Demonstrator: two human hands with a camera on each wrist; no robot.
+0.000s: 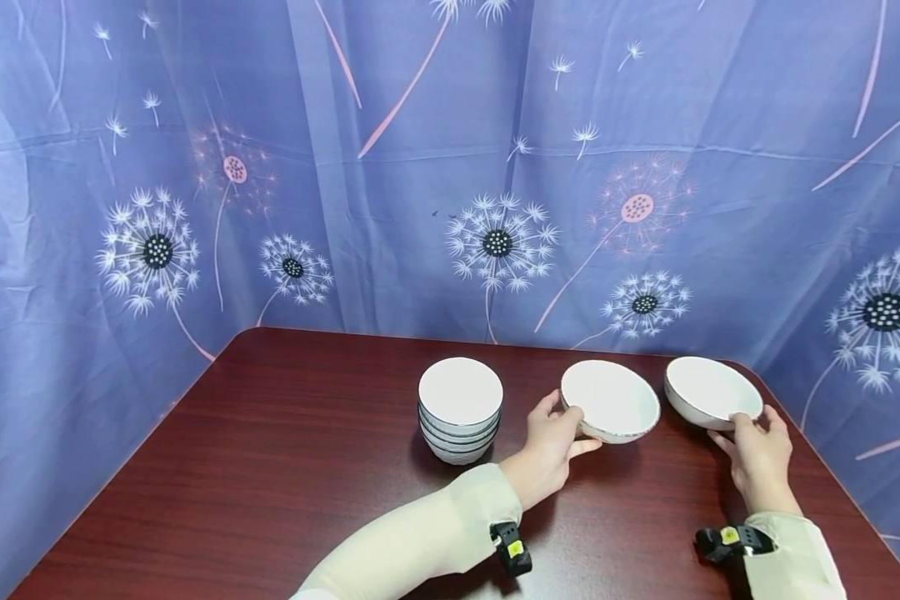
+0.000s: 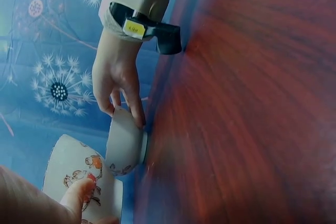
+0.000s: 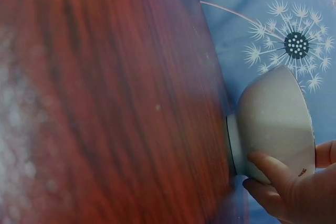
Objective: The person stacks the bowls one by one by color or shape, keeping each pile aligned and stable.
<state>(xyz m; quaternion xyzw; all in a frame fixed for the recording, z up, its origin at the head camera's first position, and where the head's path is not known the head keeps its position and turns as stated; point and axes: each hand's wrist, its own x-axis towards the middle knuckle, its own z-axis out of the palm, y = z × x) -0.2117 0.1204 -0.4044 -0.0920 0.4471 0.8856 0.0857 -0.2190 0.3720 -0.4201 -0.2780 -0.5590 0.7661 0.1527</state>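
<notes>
My left hand (image 1: 546,452) grips the near-left rim of a white bowl (image 1: 610,398), thumb at the edge and fingers beneath. The left wrist view shows a painted orange and brown pattern on this bowl's outer side, with the bowl raised off the table. At the far right corner, my right hand (image 1: 762,460) holds a second white bowl (image 1: 711,392) by its near-right side. In the right wrist view its foot is right at the tabletop. To the left of both hands stands a stack of several white bowls (image 1: 461,396) with dark rims.
The dark red wooden table (image 1: 270,442) has its back edge against a blue curtain (image 1: 420,167) printed with dandelions. Curtain also runs along the left and right sides. A small black wrist camera (image 1: 511,548) sits on the left cuff, and another (image 1: 731,542) on the right.
</notes>
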